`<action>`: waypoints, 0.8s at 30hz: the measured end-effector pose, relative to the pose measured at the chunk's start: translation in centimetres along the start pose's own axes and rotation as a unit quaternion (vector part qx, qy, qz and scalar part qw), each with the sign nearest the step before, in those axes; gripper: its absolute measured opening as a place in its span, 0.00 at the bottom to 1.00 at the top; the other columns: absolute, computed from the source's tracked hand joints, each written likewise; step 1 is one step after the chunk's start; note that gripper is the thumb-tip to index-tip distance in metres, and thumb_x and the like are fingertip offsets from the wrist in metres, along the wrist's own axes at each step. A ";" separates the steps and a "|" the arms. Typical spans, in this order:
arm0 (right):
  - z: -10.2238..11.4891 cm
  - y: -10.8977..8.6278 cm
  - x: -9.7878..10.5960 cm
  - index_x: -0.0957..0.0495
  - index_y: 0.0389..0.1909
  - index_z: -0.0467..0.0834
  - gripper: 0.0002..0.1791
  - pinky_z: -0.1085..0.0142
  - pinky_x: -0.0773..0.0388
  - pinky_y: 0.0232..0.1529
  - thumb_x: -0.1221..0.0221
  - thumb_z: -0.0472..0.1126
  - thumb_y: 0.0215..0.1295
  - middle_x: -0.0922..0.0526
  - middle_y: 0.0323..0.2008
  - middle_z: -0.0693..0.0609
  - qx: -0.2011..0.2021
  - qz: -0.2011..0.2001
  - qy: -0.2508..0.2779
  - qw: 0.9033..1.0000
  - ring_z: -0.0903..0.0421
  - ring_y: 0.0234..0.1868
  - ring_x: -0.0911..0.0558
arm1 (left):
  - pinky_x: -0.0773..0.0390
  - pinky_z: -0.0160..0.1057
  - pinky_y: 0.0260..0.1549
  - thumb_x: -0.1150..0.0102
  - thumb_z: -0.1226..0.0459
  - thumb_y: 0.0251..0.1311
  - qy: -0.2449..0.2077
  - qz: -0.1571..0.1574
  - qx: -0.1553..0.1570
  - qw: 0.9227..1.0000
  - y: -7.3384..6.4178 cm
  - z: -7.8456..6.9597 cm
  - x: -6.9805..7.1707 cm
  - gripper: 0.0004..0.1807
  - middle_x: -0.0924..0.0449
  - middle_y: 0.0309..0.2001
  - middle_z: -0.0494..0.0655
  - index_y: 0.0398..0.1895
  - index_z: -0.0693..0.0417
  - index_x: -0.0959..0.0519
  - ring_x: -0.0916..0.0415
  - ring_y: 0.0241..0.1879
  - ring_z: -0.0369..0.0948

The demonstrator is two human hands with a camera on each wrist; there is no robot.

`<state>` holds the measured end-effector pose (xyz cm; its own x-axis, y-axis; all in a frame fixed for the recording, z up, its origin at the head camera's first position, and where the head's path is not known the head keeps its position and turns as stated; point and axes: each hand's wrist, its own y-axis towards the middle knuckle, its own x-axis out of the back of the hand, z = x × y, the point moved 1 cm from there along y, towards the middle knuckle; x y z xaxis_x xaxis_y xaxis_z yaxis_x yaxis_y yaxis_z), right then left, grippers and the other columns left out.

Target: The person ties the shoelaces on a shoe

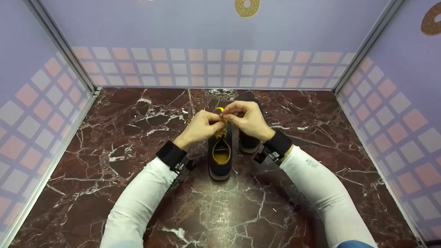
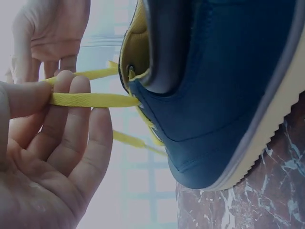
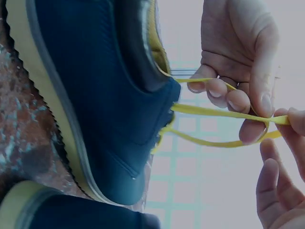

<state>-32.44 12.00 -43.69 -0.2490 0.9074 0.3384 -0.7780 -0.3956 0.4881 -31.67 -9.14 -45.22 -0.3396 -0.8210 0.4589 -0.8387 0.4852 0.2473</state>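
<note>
The yellow lace point(image 1: 221, 121) runs taut from the eyelets of the navy shoe point(image 1: 220, 156), which stands on the marble bench point(image 1: 103, 137) near centre, toe toward twelve o'clock. The left hand point(image 1: 199, 128) pinches one strand from nine o'clock; the right hand point(image 1: 248, 120) pinches the other from three o'clock, a loop showing between them. To tie well, I judge both strands want even tension, the loop kept flat and untwisted, the pull sideways so the shoe stays planted. A second shoe point(image 1: 248, 143) sits just beside, at three o'clock.
</note>
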 end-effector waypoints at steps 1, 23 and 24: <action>0.1 0.1 0.0 0.10 0.44 0.31 0.04 0.71 0.14 0.37 0.30 0.26 0.70 0.05 0.40 0.34 0.003 0.001 0.002 1.000 0.64 0.37 0.08 | 0.25 0.28 0.25 0.35 0.68 0.74 0.001 0.000 -0.002 1.000 0.0 -0.1 -0.1 0.10 0.13 0.24 0.49 0.35 0.62 0.08 0.22 0.22 0.35; -0.7 0.2 1.0 0.06 0.47 0.37 0.13 0.74 0.26 0.29 0.37 0.39 0.81 0.09 0.30 0.43 -0.119 0.055 -0.090 0.987 0.61 0.25 0.19 | 0.25 0.28 0.26 0.36 0.61 0.81 -0.016 -0.067 0.009 0.998 0.5 0.4 0.0 0.21 0.13 0.22 0.45 0.27 0.63 0.10 0.23 0.22 0.34; -0.7 0.1 1.2 0.05 0.44 0.37 0.13 0.74 0.28 0.28 0.37 0.39 0.81 0.10 0.27 0.46 -0.126 0.060 -0.095 0.986 0.63 0.23 0.21 | 0.25 0.28 0.27 0.36 0.61 0.81 -0.012 -0.069 0.008 0.998 0.6 0.4 0.1 0.21 0.11 0.23 0.49 0.28 0.63 0.10 0.22 0.22 0.35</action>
<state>-33.24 13.12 -43.81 -0.2537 0.8039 0.5379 -0.8743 -0.4285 0.2281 -32.38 -9.07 -45.39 -0.2307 -0.8867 0.4007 -0.8847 0.3626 0.2929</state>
